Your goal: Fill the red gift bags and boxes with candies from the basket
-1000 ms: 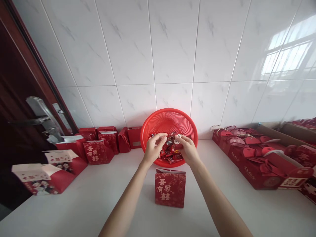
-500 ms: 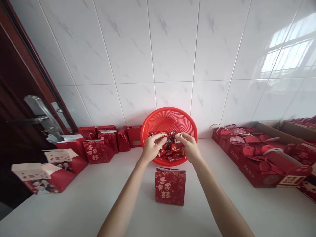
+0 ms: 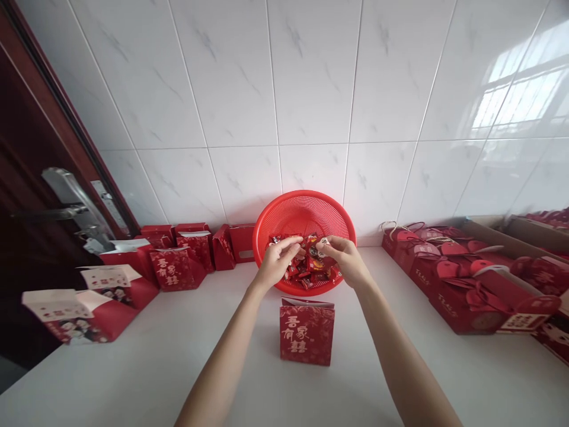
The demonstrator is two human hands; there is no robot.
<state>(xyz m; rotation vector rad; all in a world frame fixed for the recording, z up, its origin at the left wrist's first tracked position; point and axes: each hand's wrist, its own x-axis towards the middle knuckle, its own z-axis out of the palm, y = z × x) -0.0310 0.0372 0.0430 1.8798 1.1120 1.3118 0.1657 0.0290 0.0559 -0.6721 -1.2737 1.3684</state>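
**Pinch grip, viewed from above**

We see the right hand point(image 3: 345, 261) half closed, its thumb and forefinger pinching a small wrapped sweet point(image 3: 324, 242) with a pale top. The left hand point(image 3: 278, 265) is also half closed, its fingertips point(image 3: 299, 241) curled down at the near edge of the heap; whether they grip anything we cannot tell. The two hands nearly meet at 12 o'clock from the forearms, directly above a heap of shiny red-wrapped sweets point(image 3: 311, 274). The heap lies inside a round red plastic mesh basket point(image 3: 302, 198), which leans back against a white marbled tile wall point(image 3: 311, 89) and stands on a white countertop point(image 3: 133, 367).

At 6 o'clock from the basket, between the forearms, stands a red paper gift bag point(image 3: 306, 335) printed with gold characters. At 9 o'clock, a row of similar red paper bags point(image 3: 173, 270) stands along the wall, with open red-and-white folding boxes point(image 3: 57, 314) nearer the counter edge. At 3 o'clock, red gift boxes with rope handles point(image 3: 466, 302) lie crowded together beside a brown cardboard tray point(image 3: 489, 240). At 10 o'clock is a dark wooden door point(image 3: 26, 148) with a steel lever handle point(image 3: 75, 204).
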